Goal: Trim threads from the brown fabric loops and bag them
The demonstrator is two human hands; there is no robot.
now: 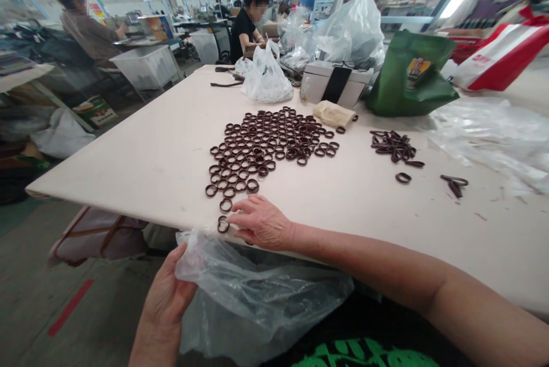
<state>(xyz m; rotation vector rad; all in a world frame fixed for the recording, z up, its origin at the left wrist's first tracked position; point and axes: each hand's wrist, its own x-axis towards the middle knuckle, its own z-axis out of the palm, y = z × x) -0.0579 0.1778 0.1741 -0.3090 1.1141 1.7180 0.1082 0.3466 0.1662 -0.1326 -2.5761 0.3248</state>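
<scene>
At the table's front edge, my left hand (pixel 175 284) grips the rim of a clear plastic bag (pixel 257 298), which hangs below the tabletop. My right hand (pixel 262 222) lies low over the table near that edge, fingers stretched and apart. Its fingertips are beside a small dark brown ring (pixel 223 224), perhaps touching it; another dark ring shows partly under the hand. Beyond it spreads a large group of similar dark brown rings (pixel 257 147), mostly in a single layer, with some stacked towards the right. What the bag contains, if anything, I cannot make out.
Flattened dark loops (pixel 392 146) lie in a pile on the right. Farther back are a tan paper packet (pixel 334 113), a knotted white plastic bag (pixel 266 78), a grey-white box (pixel 315 82) and a green bag (pixel 407 75). Co-workers sit beyond the table (pixel 128 167).
</scene>
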